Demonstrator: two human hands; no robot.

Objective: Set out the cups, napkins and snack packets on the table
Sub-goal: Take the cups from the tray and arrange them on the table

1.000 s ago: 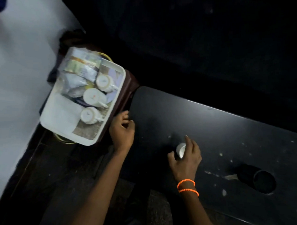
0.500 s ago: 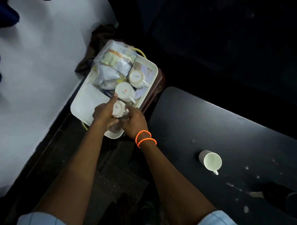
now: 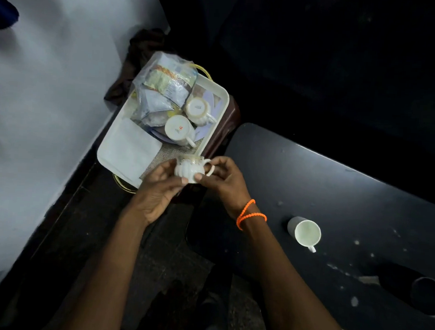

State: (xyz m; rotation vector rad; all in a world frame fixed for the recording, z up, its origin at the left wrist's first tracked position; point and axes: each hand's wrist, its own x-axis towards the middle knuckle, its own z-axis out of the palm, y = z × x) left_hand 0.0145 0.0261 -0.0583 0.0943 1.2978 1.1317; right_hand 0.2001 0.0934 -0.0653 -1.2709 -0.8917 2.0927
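Between the white tray (image 3: 112, 157) and the dark table (image 3: 359, 196), both hands hold a small ribbed white cup (image 3: 188, 169) in the air, just past the tray's near corner. Its handle points toward the right hand (image 3: 223, 180), whose fingers pinch it there, while the left hand (image 3: 158, 187) cups the body from the other side, thumb along the lower edge. Two orange bead bracelets (image 3: 249, 213) circle the right wrist. On the tray lie two more white cups, one plain with a small red mark (image 3: 179, 130) and one ribbed (image 3: 197, 109), both turned bottom-up with their handles toward the table. Beside them, touching, a clear plastic bag of snack packets (image 3: 162, 87) fills the far end of the tray. A folded white napkin (image 3: 129, 151) lies flat at the near end, over a woven mat (image 3: 167, 152). The tray rests on a dark brown stand (image 3: 225, 130) just beside the table's end. On the table, well apart from the hands, a white mug (image 3: 305, 233) stands upright, handle toward the person. A round recess (image 3: 427, 296) sits at the table's right end.
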